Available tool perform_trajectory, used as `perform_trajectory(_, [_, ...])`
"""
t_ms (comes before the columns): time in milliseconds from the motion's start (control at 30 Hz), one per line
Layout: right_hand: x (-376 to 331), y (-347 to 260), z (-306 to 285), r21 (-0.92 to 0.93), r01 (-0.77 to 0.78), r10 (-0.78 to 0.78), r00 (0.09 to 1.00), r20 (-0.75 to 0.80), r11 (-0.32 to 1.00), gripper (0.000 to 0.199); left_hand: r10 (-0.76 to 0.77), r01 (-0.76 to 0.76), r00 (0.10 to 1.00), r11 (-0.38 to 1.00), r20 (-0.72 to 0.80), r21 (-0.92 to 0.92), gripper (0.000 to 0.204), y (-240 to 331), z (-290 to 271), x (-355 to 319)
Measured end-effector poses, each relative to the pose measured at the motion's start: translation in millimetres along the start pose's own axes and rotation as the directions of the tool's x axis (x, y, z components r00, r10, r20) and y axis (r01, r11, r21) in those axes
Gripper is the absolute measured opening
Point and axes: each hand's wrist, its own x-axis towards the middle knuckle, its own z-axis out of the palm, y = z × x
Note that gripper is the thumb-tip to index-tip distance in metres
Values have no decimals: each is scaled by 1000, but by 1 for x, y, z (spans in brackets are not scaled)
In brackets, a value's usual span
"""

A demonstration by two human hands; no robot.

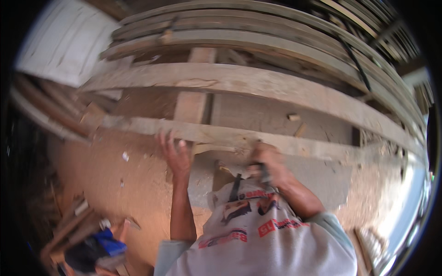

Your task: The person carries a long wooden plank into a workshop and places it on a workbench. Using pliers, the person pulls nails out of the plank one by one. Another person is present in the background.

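A long, narrow wooden plank (216,133) runs left to right in front of me. My left hand (175,154) is at its near edge, fingers spread, holding nothing; whether it presses on the wood is unclear. My right hand (269,163), smeared by motion, is closed at the same plank further right. A dark tool (264,174) shows below its fingers, its kind too blurred to tell. Beyond lies a wider plank (239,80), roughly parallel. A short crosspiece (190,106) spans between the two planks.
Several long boards (221,23) are stacked at the back. A white panel (66,41) stands far left. Wood scraps (293,117) lie beyond the near plank. At lower left are a blue and dark bundle (108,241) and loose wood pieces (69,223).
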Motion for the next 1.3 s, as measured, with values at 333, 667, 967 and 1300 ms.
perform_trajectory(333, [2, 5, -52, 324, -75, 181, 932, -313, 943, 51, -172, 169, 929, 985, -328, -37, 45, 35, 24, 15])
perform_trajectory(667, [20, -15, -55, 77, -320, 329, 919, -215, 944, 59, -239, 247, 903, 969, -356, -22, 37, 43, 43, 3])
perform_trajectory(967, [31, -1, -44, 292, -248, 352, 849, -393, 924, 29, -305, 330, 891, 944, -337, 19, 45, 44, 36, 12])
perform_trajectory(1300, [46, -12, 13, -144, -134, 120, 988, -101, 980, 18, -55, 42, 963, 998, -263, -55, 45, 8, 43, 14])
